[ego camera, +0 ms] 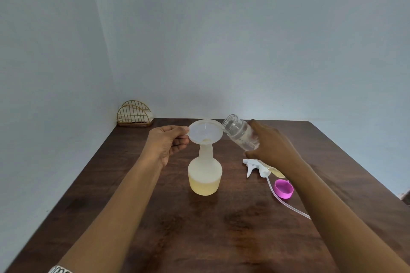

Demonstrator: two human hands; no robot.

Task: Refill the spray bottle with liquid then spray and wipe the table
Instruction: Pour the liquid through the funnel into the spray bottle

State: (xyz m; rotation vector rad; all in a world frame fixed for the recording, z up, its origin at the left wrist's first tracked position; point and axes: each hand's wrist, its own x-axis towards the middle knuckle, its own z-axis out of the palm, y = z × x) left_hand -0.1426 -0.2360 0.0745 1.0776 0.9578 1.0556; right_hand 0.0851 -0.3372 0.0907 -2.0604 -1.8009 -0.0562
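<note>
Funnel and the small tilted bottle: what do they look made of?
The funnel looks like translucent white plastic, matte: light passes through its thin wall. The small bottle is clear and glossy with a threaded neck: probably plastic, possibly glass.

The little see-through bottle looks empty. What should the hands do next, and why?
Probably the right hand should tip the clear bottle upright and set it on the table: it looks nearly empty, and the last liquid sits in the funnel atop the spray bottle.
</note>
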